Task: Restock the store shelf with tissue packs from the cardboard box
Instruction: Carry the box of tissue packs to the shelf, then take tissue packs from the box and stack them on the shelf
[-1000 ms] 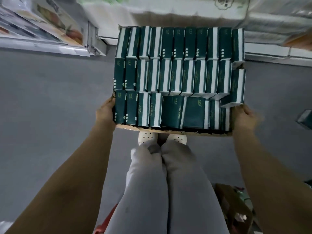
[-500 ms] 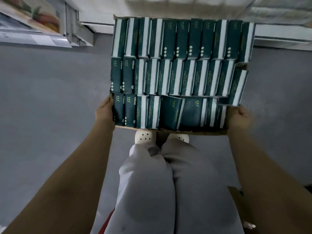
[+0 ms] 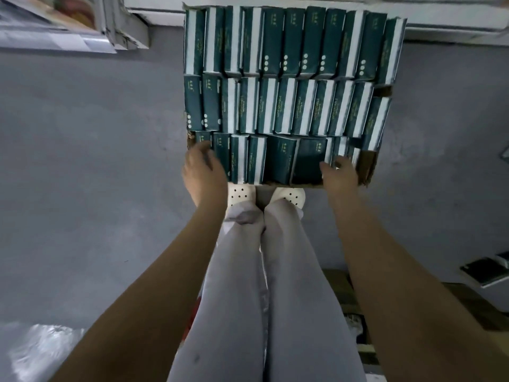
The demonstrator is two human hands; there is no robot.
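An open cardboard box [image 3: 367, 167] sits low in front of my feet, packed with three rows of dark green and white tissue packs [image 3: 286, 106]. Its far end reaches the white base of the store shelf [image 3: 454, 30]. My left hand [image 3: 202, 168] lies over the front left corner, its fingers loosely touching the leftmost pack. At the front right, my right hand [image 3: 340, 172] has its thumb and fingers round a couple of upright packs. The box's right side shows a gap of bare cardboard.
My legs and white shoes [image 3: 289, 195] stand just behind the box. Grey floor lies on both sides. A shelf with printed goods [image 3: 55, 26] is at upper left, loose dark packs [image 3: 484, 272] at right, another carton [image 3: 345, 293] behind my right leg, clear plastic [image 3: 41, 348] at lower left.
The box has gone forward and down toward the shelf base. Both hands have left its side walls and now lie on the front row of packs.
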